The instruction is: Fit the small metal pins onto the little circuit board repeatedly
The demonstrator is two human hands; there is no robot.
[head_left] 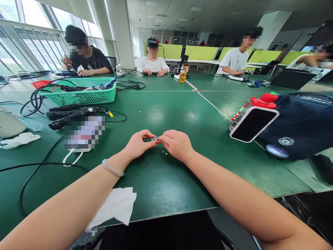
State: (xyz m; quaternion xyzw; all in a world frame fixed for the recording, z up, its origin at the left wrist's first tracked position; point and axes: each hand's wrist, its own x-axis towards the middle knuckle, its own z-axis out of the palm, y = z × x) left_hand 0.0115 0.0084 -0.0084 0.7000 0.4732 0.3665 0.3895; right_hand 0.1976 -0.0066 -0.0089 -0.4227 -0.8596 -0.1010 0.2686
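Observation:
Just above the green table (pixel 169 184), my left hand (pixel 139 144) pinches a small grey, patterned piece (pixel 154 138) between thumb and fingers. My right hand (pixel 177 144) meets it from the other side, its fingers closed at the piece's right end. The piece is too small and too covered by fingertips to tell its kind. A tiny white-and-dark rectangular part (pixel 164 152) lies on the table right below my fingertips, touched by neither hand.
Left are a green basket (pixel 85 92) with cables, black handheld devices (pixel 73 116) and a phone on a stand (pixel 84 133). Paper tissue (pixel 117 205) lies near the front edge. Right stand a propped phone (pixel 255 124) and dark bag (pixel 307 121). Several people sit across the table.

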